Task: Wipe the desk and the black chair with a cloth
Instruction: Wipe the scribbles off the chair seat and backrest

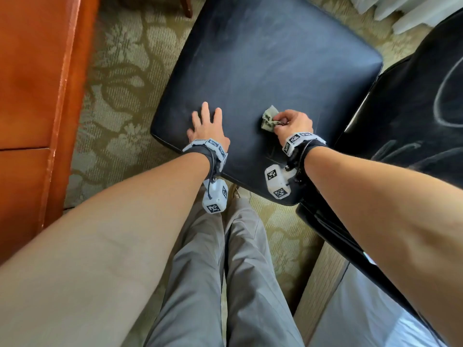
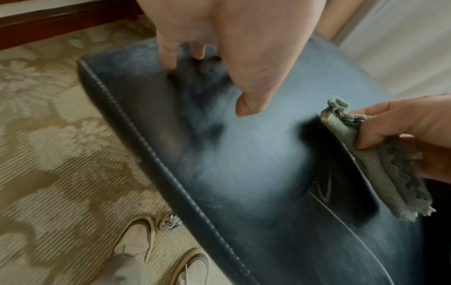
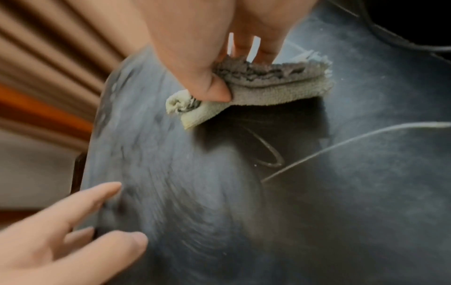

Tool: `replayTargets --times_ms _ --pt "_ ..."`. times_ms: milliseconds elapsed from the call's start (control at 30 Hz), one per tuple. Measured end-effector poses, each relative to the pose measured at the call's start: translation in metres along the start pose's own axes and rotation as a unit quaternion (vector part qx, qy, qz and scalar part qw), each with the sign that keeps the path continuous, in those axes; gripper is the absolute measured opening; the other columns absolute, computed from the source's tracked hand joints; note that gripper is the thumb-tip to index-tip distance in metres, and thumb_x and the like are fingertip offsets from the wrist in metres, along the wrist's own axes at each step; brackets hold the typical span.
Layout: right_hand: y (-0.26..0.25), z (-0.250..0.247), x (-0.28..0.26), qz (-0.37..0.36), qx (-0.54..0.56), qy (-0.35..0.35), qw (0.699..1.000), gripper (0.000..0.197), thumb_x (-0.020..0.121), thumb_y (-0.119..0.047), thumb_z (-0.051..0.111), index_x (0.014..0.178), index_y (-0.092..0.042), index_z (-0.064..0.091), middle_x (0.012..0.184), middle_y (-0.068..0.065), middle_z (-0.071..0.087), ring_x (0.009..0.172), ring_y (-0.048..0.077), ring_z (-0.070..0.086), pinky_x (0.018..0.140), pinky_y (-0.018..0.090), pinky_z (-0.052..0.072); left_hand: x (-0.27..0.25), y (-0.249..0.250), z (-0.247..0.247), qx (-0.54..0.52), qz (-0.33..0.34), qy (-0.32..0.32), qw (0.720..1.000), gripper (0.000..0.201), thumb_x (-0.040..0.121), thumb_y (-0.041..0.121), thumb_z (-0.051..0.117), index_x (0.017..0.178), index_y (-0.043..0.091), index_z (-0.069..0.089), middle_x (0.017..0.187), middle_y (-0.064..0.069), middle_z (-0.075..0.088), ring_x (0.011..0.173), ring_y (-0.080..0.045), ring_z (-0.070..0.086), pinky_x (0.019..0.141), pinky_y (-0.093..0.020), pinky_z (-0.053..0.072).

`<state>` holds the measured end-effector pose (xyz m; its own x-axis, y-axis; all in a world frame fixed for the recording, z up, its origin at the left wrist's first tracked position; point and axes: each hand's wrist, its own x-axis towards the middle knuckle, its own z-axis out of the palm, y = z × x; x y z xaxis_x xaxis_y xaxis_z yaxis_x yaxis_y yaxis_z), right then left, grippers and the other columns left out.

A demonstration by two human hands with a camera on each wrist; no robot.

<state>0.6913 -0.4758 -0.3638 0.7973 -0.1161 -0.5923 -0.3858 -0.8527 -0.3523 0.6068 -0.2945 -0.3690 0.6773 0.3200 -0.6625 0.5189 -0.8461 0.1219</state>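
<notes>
Far to the left of the left hand [image 1: 206,127] stands the reddish wooden desk [image 1: 32,96], with patterned carpet [image 1: 117,78] between it and the black chair [image 1: 270,63]. The left hand lies flat on the near left part of the chair seat, fingers straight and spread apart, holding nothing; in the left wrist view its fingertips [image 2: 171,61] touch the dusty leather. Just to its right, apart from it, the right hand [image 1: 294,123] pinches a folded grey-green cloth [image 1: 270,118], thumb and fingers clamped on it. The right wrist view shows the cloth [image 3: 266,84] gripped under the thumb, its lower edge close over the seat; whether it touches cannot be told. Right of that hand rises the chair's black backrest [image 1: 411,116]. Below both hands are grey trouser legs [image 1: 225,284].
</notes>
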Motion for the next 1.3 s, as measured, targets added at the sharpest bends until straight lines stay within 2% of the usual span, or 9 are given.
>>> replayTargets --times_ms 133,267,467,567,667,833,933,1100,1300 --pt "0.01 -0.008 0.005 0.075 0.068 0.063 0.993 0.03 0.078 -0.013 0.052 0.099 -0.026 0.068 0.094 -0.009 0.065 0.084 0.013 0.059 0.072 0.02 0.042 0.006 0.02 -0.008 0.02 0.044 -0.003 0.999 0.078 0.089 0.024 0.064 0.152 0.029 0.02 0.164 -0.007 -0.001 0.148 -0.033 0.006 0.111 -0.055 0.031" --pt "0.017 -0.014 0.009 0.146 0.107 0.132 0.975 0.032 0.08 -0.012 0.05 0.105 -0.025 0.066 0.111 0.001 0.063 0.106 0.024 0.059 0.081 0.026 0.046 0.015 0.04 -0.016 0.043 0.069 -0.016 0.997 0.078 0.089 0.027 0.064 0.152 0.035 0.018 0.164 -0.004 -0.004 0.149 -0.033 0.001 0.111 -0.059 0.026" --pt "0.024 -0.037 0.027 0.208 0.149 0.208 0.944 0.04 0.082 -0.004 0.046 0.117 -0.018 0.06 0.123 0.006 0.051 0.113 0.028 0.05 0.089 0.03 0.044 0.041 0.074 -0.035 0.097 0.116 -0.044 0.988 0.087 0.088 0.042 0.066 0.153 0.045 0.008 0.163 0.003 -0.015 0.149 -0.033 -0.008 0.107 -0.07 0.021" --pt "0.031 -0.049 0.043 0.21 0.151 0.19 0.947 0.044 0.082 -0.003 0.049 0.123 -0.018 0.057 0.128 0.006 0.046 0.113 0.028 0.05 0.091 0.029 0.044 0.06 0.088 -0.049 0.12 0.133 -0.07 0.981 0.092 0.086 0.048 0.067 0.153 0.048 0.004 0.162 0.005 -0.021 0.149 -0.035 -0.014 0.106 -0.075 0.018" --pt "0.035 -0.05 0.051 0.188 0.146 0.134 0.962 0.048 0.081 -0.003 0.05 0.125 -0.019 0.056 0.129 0.008 0.044 0.111 0.031 0.053 0.096 0.033 0.045 0.07 0.091 -0.052 0.133 0.128 -0.104 0.977 0.095 0.083 0.051 0.07 0.152 0.05 0.004 0.16 0.006 -0.026 0.148 -0.035 -0.018 0.104 -0.076 0.021" --pt "0.035 -0.043 0.052 0.156 0.08 0.115 0.978 0.045 0.081 -0.007 0.047 0.119 -0.029 0.058 0.124 0.003 0.049 0.109 0.031 0.054 0.084 0.026 0.039 0.074 0.089 -0.041 0.164 0.125 -0.105 0.973 0.105 0.08 0.046 0.074 0.15 0.051 -0.004 0.157 0.006 -0.034 0.146 -0.037 -0.022 0.101 -0.077 0.022" --pt "0.035 -0.043 0.053 0.153 0.047 0.102 0.982 0.041 0.085 -0.01 0.048 0.115 -0.034 0.058 0.124 -0.001 0.051 0.11 0.029 0.055 0.085 0.027 0.04 0.077 0.09 -0.039 0.166 0.124 -0.106 0.972 0.106 0.08 0.045 0.075 0.15 0.051 -0.005 0.156 0.005 -0.035 0.146 -0.038 -0.023 0.1 -0.078 0.022" --pt "0.022 -0.044 0.052 0.162 0.047 0.082 0.982 0.034 0.084 -0.011 0.051 0.106 -0.034 0.063 0.116 -0.003 0.057 0.107 0.028 0.058 0.085 0.026 0.041 0.077 0.09 -0.039 0.174 0.118 -0.107 0.972 0.106 0.081 0.049 0.074 0.15 0.051 -0.006 0.156 0.005 -0.036 0.146 -0.037 -0.024 0.101 -0.077 0.022" --pt "0.003 -0.015 0.029 0.092 0.027 0.033 0.995 0.029 0.082 -0.015 0.054 0.101 -0.034 0.065 0.111 -0.004 0.061 0.104 0.027 0.059 0.08 0.025 0.041 0.078 0.09 -0.037 0.174 0.117 -0.105 0.972 0.105 0.081 0.05 0.073 0.15 0.051 -0.006 0.156 0.004 -0.036 0.146 -0.038 -0.024 0.1 -0.078 0.023"
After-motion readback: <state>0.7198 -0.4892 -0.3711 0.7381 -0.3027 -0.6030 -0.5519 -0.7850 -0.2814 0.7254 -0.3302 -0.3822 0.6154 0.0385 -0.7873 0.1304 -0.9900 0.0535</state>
